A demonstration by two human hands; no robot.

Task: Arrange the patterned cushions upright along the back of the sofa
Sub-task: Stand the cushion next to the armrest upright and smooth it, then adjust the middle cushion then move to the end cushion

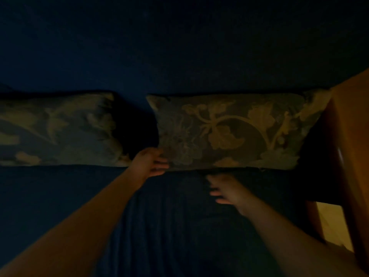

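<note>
Dim, blurry view. Sofa (179,216): dark blue. Right cushion (229,132), leaf pattern: upright vs backrest, beside wooden armrest (347,136). Left cushion (60,130): upright, apart from right one. Left hand (149,161): fingers on right cushion's lower-left corner; grip unclear. Right hand (227,189): open, just below cushion, not touching.

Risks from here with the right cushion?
1. Left hand touches only the lower left corner of the right cushion; the right hand is off it, so a push may twist or tip it.
2. A dark gap separates it from the left cushion; the row may end up uneven.
3. Dim, blurred view makes contact hard to judge.
</note>
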